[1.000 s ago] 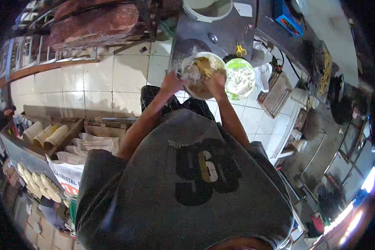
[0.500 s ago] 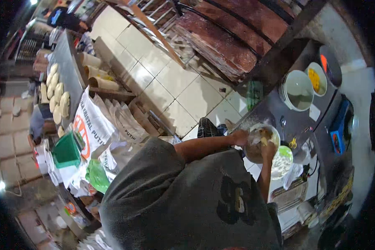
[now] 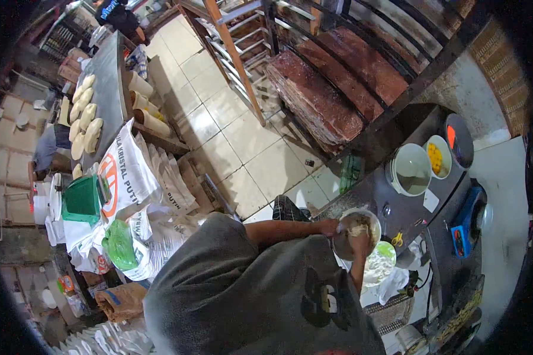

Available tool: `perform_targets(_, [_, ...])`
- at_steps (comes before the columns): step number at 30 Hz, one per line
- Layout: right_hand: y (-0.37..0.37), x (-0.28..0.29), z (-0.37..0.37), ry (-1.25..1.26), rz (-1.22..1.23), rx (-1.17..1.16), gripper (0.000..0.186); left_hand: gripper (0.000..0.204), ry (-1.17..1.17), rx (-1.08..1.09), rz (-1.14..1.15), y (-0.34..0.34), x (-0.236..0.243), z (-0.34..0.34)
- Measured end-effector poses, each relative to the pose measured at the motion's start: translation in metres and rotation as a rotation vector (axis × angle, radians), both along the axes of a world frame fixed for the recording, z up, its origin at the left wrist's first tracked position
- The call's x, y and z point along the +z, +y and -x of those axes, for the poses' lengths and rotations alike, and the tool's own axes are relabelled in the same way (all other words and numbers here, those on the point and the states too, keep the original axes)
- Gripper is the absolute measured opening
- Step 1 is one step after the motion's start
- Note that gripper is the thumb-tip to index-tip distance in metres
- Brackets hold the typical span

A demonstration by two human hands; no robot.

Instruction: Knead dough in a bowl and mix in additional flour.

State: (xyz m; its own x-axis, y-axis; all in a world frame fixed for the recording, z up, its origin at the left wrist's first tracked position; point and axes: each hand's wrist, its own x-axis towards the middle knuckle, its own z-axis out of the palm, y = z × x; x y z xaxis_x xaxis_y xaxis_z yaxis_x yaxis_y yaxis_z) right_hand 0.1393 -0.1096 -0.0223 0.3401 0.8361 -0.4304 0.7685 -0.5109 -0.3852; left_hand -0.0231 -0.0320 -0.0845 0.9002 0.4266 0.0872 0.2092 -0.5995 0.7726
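Note:
At the edge of the dark worktop, my left hand (image 3: 327,227) grips the near-left rim of a round mixing bowl (image 3: 342,245). My right hand (image 3: 359,241) reaches down into it from the lower side, fingers drawn together among pale, soft-looking stuff. Exactly what those fingers hold is too small and blurred to tell. Touching distance from my right wrist is a tub of white powder (image 3: 376,272), with something light green (image 3: 387,251) at its top edge. Yellow scissors (image 3: 397,239) lie just right of the bowl.
Farther along the worktop stand a white bucket (image 3: 411,171), a tub with yellow contents (image 3: 436,160) and a blue device (image 3: 469,219). A rack with reddish-brown slabs (image 3: 314,89) rises ahead. Left are sacks (image 3: 130,165), a green container (image 3: 82,200) and a table with dough pieces (image 3: 84,121).
The whole view has shifted, so the bowl and both hands appear lower and farther left. My right hand has moved within the bowl; my left stays at its rim.

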Motion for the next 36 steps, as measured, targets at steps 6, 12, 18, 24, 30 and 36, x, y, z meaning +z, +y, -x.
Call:
perform_targets(6, [0.011, 0.037, 0.022, -0.018, 0.127, 0.053, 0.042, 0.025, 0.436, -0.253, 0.038, 0.005, 0.027, -0.002])
perform_targets(12, [-0.002, 0.052, 0.024, -0.211, 0.238, 0.252, 0.055, 0.020, 0.209, 0.148, 0.147, -0.003, 0.033, 0.011])
perform_targets(18, [-0.016, 0.048, 0.037, 0.015, 0.281, -0.180, 0.066, 0.022, 0.127, -0.032, -0.032, -0.004, -0.004, 0.001])
perform_targets(24, [0.002, 0.071, 0.035, 0.002, 0.008, -0.027, 0.058, 0.027, 0.270, 0.087, 0.274, -0.007, -0.016, 0.004])
perform_targets(30, [-0.014, 0.067, 0.018, 0.092, -0.263, -0.065, 0.046, 0.032, -0.036, 0.011, 0.005, 0.007, 0.031, 0.031])
perform_targets(36, [-0.005, 0.040, 0.002, -0.154, 0.191, -0.352, 0.045, 0.043, 0.357, -0.259, -0.351, 0.018, 0.087, 0.018])
